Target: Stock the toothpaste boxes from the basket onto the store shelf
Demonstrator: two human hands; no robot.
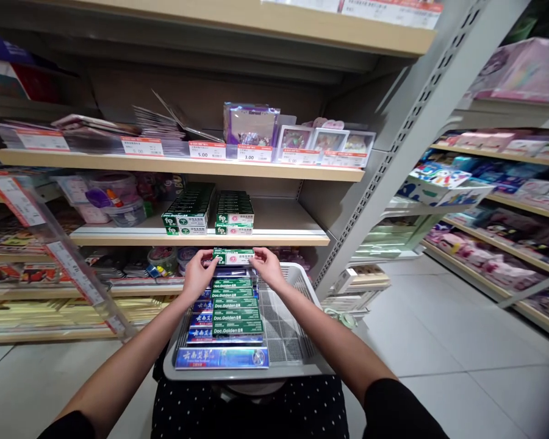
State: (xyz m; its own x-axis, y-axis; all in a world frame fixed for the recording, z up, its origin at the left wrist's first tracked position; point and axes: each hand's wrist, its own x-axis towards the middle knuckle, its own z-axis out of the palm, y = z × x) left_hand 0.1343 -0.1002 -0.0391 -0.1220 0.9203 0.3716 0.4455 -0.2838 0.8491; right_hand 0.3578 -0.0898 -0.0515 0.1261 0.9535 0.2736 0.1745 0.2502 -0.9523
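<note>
A green-and-white toothpaste box [233, 257] is gripped between my two hands, just below the edge of the white shelf [293, 235]. My left hand [197, 274] pinches its left end and my right hand [269, 268] its right end. Under it, a grey plastic basket [297, 305] rests on my lap. Inside the basket lie several green toothpaste boxes [236, 317] in a column on top of several blue toothpaste boxes [222, 358]. On the shelf ahead stand two blocks of similar boxes, a left stack [185, 216] and a right stack [234, 218].
Above is a wooden-edged shelf [178, 163] with price tags, packets and small boxes. Clear plastic tubs [119, 201] stand left of the stacks. A slanted price strip [73, 268] juts out at the left. A metal upright [393, 134] rises at the right, beside a tiled aisle [439, 329].
</note>
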